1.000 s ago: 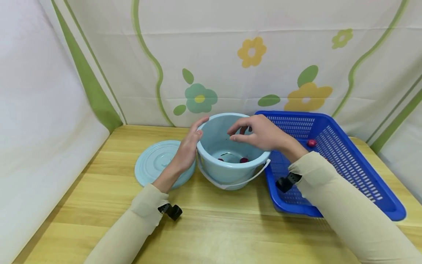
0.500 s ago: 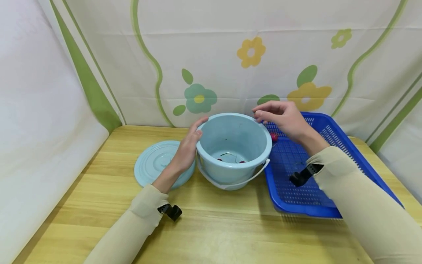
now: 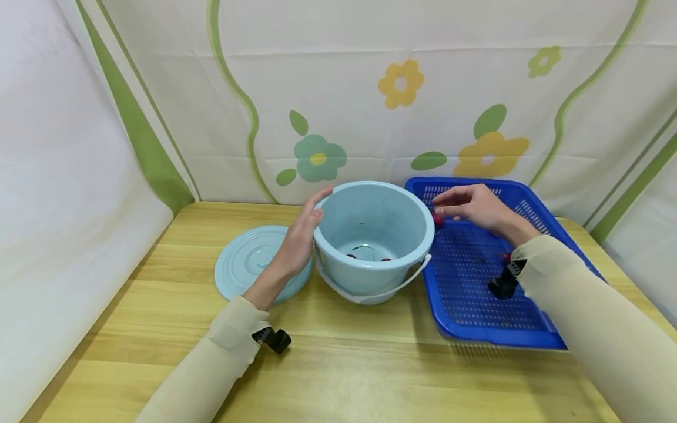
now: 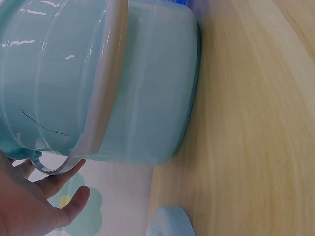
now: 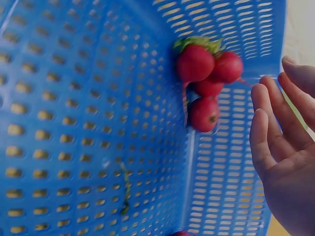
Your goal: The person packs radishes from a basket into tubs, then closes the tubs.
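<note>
A light blue bucket (image 3: pixel 365 281) stands mid-table with small red radishes (image 3: pixel 386 259) lying at its bottom. My left hand (image 3: pixel 309 220) rests flat against the bucket's left side, fingers straight; the left wrist view shows those fingers (image 4: pixel 59 196) under the rim of the bucket (image 4: pixel 147 88). My right hand (image 3: pixel 449 205) hovers over the far left corner of the blue basket (image 3: pixel 476 294), just right of a bunch of radishes (image 3: pixel 438 220). In the right wrist view the radishes (image 5: pixel 206 83) lie in the corner of the basket (image 5: pixel 74 123), with my relaxed fingers (image 5: pixel 268 132) beside them, holding nothing.
The bucket's round blue lid (image 3: pixel 245 261) lies flat on the wooden table (image 3: pixel 344 364) left of the bucket, its edge (image 4: pixel 170 223) showing in the left wrist view. A floral curtain (image 3: pixel 370 88) closes off the back and sides. Another red piece (image 3: pixel 506 257) lies in the basket by my right wrist.
My right hand has left the bucket's opening, gone right over the rim and come down to the radishes in the basket corner. My left hand has stayed on the bucket.
</note>
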